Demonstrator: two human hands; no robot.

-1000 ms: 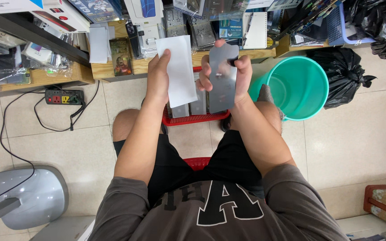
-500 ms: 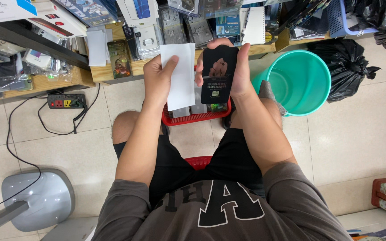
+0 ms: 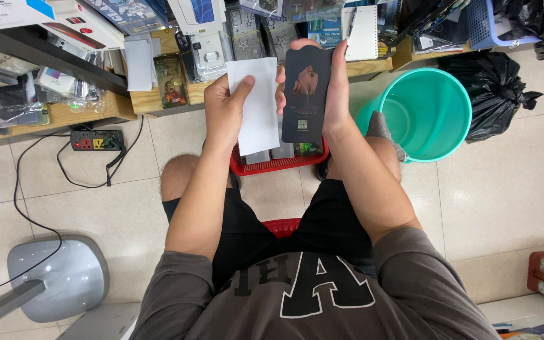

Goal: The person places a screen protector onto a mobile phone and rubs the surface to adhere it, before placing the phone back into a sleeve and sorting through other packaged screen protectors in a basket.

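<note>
Black packet (image 3: 306, 94) in right grip (image 3: 328, 88) | white sleeve (image 3: 256, 104) in left grip (image 3: 225, 110) | tiled floor (image 3: 505, 182) (cluttered shelves)

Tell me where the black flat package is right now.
In the head view, the black flat package is held upright in the right hand, beside the white sleeve in the left hand, above the red basket.

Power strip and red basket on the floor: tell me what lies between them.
In the head view, between the power strip and the red basket lie bare floor tiles, a loop of black cable and the person's left knee.
</note>
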